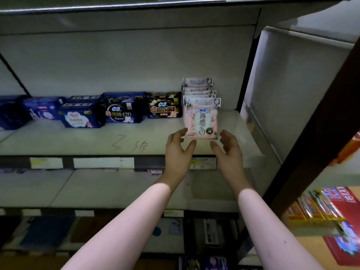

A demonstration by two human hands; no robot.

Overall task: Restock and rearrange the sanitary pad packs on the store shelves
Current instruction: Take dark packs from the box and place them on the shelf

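One white shelf [58,141] carries a row of dark blue and black packs [120,112] toward its back edge, from left end to middle. Several pink pad packs [202,117] stand upright in a file near its right end. Your left hand [179,147] and right hand [228,149] flank the front one's lower corners, fingers loosely open, gripping nothing.
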